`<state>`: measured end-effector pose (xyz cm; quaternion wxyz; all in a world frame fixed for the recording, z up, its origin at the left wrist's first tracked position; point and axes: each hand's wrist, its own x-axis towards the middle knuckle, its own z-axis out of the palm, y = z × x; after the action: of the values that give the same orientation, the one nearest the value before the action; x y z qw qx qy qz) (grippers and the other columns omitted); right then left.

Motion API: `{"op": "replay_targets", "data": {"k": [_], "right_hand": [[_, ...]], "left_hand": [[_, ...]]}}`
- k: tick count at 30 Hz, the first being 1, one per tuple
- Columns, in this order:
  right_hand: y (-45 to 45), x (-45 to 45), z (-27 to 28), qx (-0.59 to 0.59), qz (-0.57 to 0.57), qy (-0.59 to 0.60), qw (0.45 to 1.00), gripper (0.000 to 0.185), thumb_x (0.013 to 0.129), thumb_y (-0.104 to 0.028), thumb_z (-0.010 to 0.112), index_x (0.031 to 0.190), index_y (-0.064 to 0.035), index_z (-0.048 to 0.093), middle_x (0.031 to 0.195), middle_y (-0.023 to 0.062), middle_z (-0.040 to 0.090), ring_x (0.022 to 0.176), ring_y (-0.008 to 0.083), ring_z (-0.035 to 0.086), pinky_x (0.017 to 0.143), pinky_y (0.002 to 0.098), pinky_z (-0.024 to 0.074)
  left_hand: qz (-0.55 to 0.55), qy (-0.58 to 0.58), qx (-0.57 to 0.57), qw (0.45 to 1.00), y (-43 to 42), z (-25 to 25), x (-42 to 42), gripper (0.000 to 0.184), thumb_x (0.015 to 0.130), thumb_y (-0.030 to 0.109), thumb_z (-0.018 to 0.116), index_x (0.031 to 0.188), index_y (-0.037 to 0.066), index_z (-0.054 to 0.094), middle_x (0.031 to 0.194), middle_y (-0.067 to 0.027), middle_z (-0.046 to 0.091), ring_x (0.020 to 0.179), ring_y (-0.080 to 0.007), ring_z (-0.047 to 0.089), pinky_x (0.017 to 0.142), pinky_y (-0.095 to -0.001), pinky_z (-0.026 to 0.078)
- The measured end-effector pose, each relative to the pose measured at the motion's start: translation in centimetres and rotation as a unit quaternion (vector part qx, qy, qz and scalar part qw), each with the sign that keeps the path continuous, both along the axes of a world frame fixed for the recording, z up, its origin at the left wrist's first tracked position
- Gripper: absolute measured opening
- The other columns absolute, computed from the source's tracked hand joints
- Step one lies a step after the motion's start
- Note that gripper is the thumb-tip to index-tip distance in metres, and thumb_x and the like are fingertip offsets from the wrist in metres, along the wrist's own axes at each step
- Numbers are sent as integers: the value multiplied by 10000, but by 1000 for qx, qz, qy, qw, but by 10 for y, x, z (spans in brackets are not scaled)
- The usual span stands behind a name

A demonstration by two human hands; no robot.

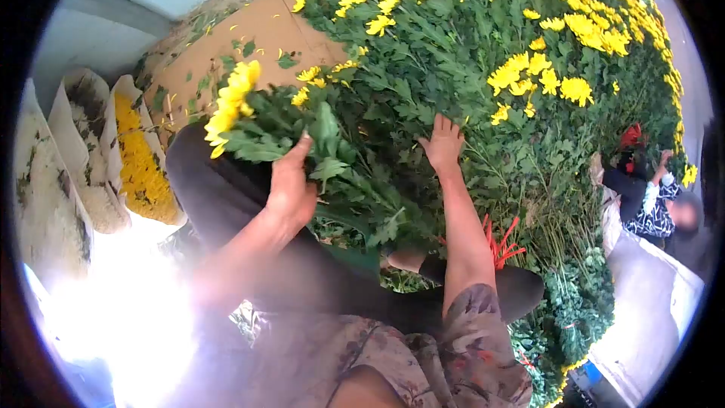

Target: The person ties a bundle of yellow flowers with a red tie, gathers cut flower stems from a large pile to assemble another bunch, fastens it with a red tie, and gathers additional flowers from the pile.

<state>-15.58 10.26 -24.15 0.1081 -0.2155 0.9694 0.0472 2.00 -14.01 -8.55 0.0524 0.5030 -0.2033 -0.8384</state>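
My left hand (pixel 290 190) is closed around the leafy stems of a small bunch of yellow chrysanthemums (pixel 236 102), holding it over my knee with the blooms pointing up and left. Its thumb lies along the leaves. My right hand (pixel 444 143) reaches into the large pile of chrysanthemums (pixel 476 53), fingers spread and resting on the green foliage. Nothing shows gripped in it. Red ties (pixel 501 245) lie by my right forearm, near the stem ends.
Brown cardboard (pixel 249 30) scattered with leaves and petals lies beyond my knee. White sacks stand at left, one holding yellow petals (pixel 142 159). Another person (pixel 657 204) sits at far right by the pile. Tied green bundles (pixel 578 310) lie lower right.
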Motion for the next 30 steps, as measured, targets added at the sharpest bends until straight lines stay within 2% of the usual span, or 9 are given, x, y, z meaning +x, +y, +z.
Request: {"op": "replay_targets", "data": {"k": [4,7,11,14,16,20,23,27,30], "right_hand": [[10,-10,-19,-81,-21,-88,993,320,830,-219,658,1086,-33,615,1157,167,572,1000,352,567,808,449,495],[14,-16,4,-179,-27,-193,964,327,874,-274,596,1078,-20,623,1135,189,577,1018,354,558,833,454,483],[20,-7,-5,-197,118,-232,945,405,909,-353,538,1145,-29,595,1125,205,582,1054,364,538,863,456,462],[3,-18,-33,-205,-80,6,975,539,874,-425,580,1249,-44,520,1151,190,572,1082,351,517,915,483,413],[-11,-3,-29,-78,-37,-18,996,530,860,-422,599,1231,-49,535,1124,181,575,1065,341,522,900,476,421],[-10,-15,-23,-50,-8,-17,999,378,840,-337,638,1101,-65,609,1057,152,569,1014,331,524,848,442,446],[5,-32,-4,-285,-45,61,955,245,865,-240,604,1019,-53,634,1059,158,554,959,364,527,855,461,440],[-10,-20,17,-278,-53,-58,957,493,870,-281,609,1278,-48,462,1221,191,527,1091,374,503,940,461,417],[-8,1,-20,-1,9,-116,993,539,849,-334,634,1307,-106,464,1264,182,490,1106,360,499,932,601,373]], "left_hand": [[-96,60,-5,994,-4,-15,-6,498,931,316,562,1362,182,352,1401,-36,371,1267,-310,358,910,-742,248],[-68,105,-34,992,-1,-34,-10,493,927,331,564,1357,199,363,1406,-43,372,1278,-333,350,877,-780,215],[-69,18,-4,997,6,10,-26,304,973,226,464,1185,27,551,1176,-78,573,1072,-200,544,923,-371,432],[-60,-34,-58,996,10,7,-23,305,972,219,469,1191,22,548,1183,-77,566,1075,-189,537,927,-362,425],[-73,-19,-58,995,8,-5,-17,492,908,289,603,1332,160,389,1316,-43,451,1159,-291,452,895,-691,321],[-66,25,-60,996,7,-6,-23,453,916,207,591,1320,131,399,1303,-42,456,1158,-199,445,920,-430,434],[-49,18,-36,998,6,-18,-28,456,916,212,589,1319,119,398,1296,-49,463,1117,-210,481,894,-433,455],[-40,39,35,998,9,6,-39,417,907,231,604,1272,78,470,1195,-65,546,1073,-215,505,964,-423,399],[-39,52,-14,998,15,-5,-38,408,900,248,614,1244,59,501,1166,-66,567,1055,-210,506,976,-401,377]]}}
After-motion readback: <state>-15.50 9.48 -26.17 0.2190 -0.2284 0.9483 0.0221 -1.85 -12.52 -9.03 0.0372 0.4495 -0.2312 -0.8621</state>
